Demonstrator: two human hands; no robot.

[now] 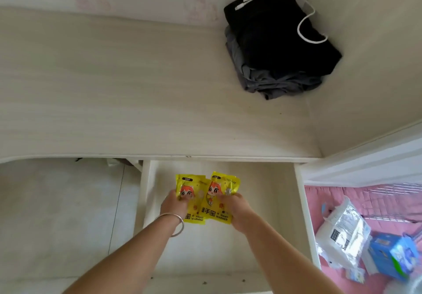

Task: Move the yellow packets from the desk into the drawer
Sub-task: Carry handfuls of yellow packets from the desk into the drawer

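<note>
— What is on the bench (114,88)?
— Only folded dark clothes (280,49) in the far corner. Under its edge the drawer (262,202) is pulled open.
— And the yellow packets?
— Both inside it, side by side. The left hand (174,205) holds one packet (190,199), the right hand (236,209) holds the other packet (220,199).

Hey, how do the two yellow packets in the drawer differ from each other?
The left packet lies under the right packet where their edges overlap. The left packet sits nearly straight, while the right packet tilts to the right at its top. The left hand rests on the left packet; the right hand on the right packet. Both share the yellow wrap, a red-haired cartoon face and "HAND WARMER" print, inside the open drawer.
</note>
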